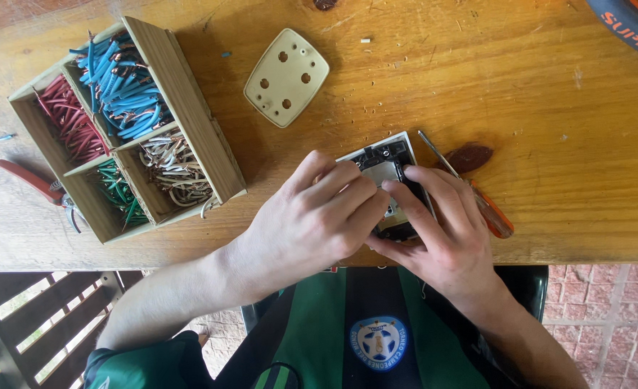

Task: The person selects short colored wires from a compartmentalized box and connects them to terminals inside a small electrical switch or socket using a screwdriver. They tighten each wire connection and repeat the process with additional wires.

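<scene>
Both hands clamp the switch module (389, 180): the left hand (312, 220) steadies it while the right hand (441, 230) presses its back. Fitting appears underway; the next move likely requires the screwdriver (477, 198).

my hands: 2 (312, 223) (441, 230) | switch (387, 169): 1 | cover plate (286, 77): 1 | screwdriver (488, 212): 1 | pliers (34, 186): 1 | wire box (189, 108): 1, 4 compartments

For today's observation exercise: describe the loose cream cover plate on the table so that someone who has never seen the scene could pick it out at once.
Start at the wooden table and find the wooden box of coloured wire pieces on its left. Just right of that box lies the cream cover plate, flat and alone. Unlike the switch unit in the hands, it is rounded, pale and pierced by small holes.
</scene>
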